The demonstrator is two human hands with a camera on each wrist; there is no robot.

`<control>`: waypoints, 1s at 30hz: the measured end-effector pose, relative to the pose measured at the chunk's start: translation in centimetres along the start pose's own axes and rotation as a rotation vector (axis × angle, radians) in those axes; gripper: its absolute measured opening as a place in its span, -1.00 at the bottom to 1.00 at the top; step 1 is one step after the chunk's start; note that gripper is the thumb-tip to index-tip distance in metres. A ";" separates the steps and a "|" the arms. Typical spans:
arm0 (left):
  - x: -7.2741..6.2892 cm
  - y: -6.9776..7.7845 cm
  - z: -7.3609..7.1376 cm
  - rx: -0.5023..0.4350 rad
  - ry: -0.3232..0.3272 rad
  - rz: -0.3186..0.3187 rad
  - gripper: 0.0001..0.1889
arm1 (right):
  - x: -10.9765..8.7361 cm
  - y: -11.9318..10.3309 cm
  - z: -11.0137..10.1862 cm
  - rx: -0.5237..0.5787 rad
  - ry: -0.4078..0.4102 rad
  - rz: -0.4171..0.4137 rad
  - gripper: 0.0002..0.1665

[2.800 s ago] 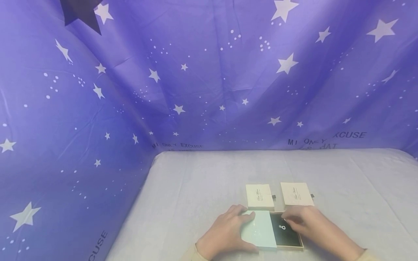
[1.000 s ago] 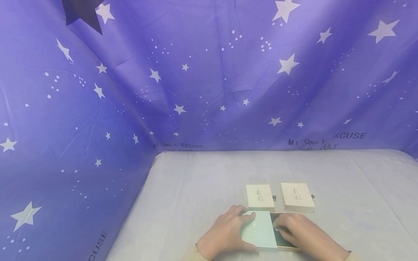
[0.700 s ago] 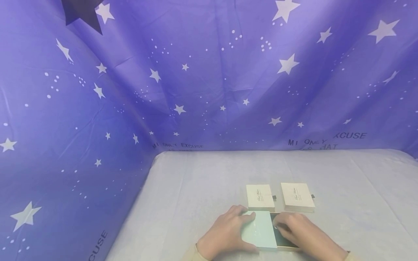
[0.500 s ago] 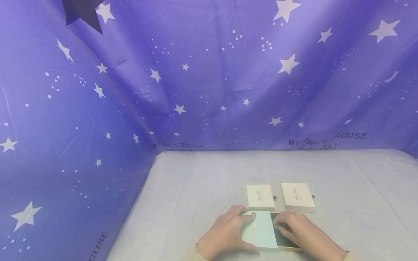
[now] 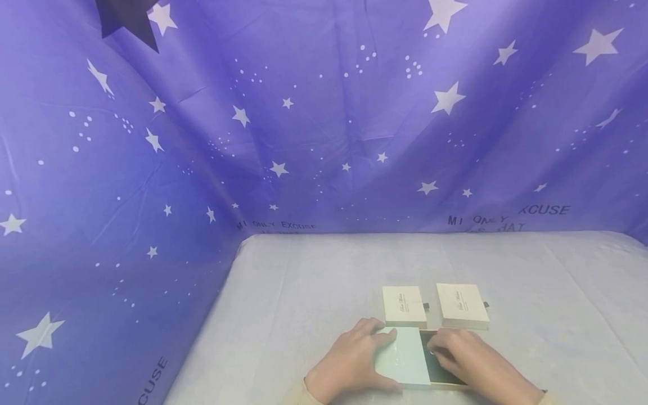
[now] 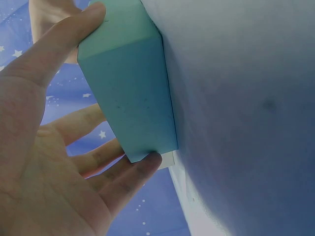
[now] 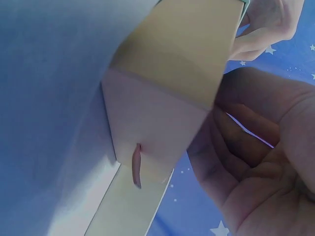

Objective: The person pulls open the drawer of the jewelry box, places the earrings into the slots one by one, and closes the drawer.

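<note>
My left hand (image 5: 349, 357) grips the mint-green sleeve (image 5: 406, 360) of a slide-out box, thumb on the near side and fingers at the far side. The drawer (image 5: 448, 386) sticks out to the right, lined in black. Over it, my right hand (image 5: 468, 354) has its thumb and fingers curled down, pinching a small silver pendant-like piece (image 5: 432, 352), mostly hidden by the fingertips. In the right wrist view a ribbon pull (image 7: 137, 167) hangs from the drawer's pale front (image 7: 152, 118).
Two cream boxes lie just behind, a left one (image 5: 402, 304) and a right one (image 5: 462, 304), each with printed lettering and a dark tab. A pale cloth (image 5: 304, 281) covers the table. A purple star-print curtain (image 5: 324, 112) hangs at the back and left.
From 2.8 s ago, my right hand has moved left and deeper over the drawer, and the silver piece shifted with its fingertips. Lately it has edged slightly right. My left hand has stayed put.
</note>
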State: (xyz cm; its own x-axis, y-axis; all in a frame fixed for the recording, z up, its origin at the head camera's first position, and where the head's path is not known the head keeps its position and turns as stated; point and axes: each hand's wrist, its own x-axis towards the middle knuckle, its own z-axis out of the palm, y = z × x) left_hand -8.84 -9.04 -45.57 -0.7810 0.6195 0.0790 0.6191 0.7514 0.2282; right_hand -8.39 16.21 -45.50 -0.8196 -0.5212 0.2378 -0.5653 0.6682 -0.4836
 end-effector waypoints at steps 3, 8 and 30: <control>0.0 0.0 0.0 0.001 0.007 0.006 -0.06 | 0.0 0.0 -0.1 -0.006 -0.027 0.021 -0.58; 0.0 -0.1 0.0 0.010 0.030 0.034 -0.06 | -0.1 0.1 0.0 0.001 -0.029 0.004 -0.56; 0.0 -0.1 0.1 -0.001 0.035 0.040 -0.05 | -0.7 0.5 -0.8 -0.024 0.032 0.042 -0.79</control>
State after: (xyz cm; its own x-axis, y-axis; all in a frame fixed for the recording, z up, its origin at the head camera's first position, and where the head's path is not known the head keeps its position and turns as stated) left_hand -8.87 -9.13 -45.66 -0.7578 0.6411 0.1216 0.6501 0.7257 0.2252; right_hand -8.15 17.34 -45.25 -0.8448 -0.4757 0.2452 -0.5325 0.7017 -0.4733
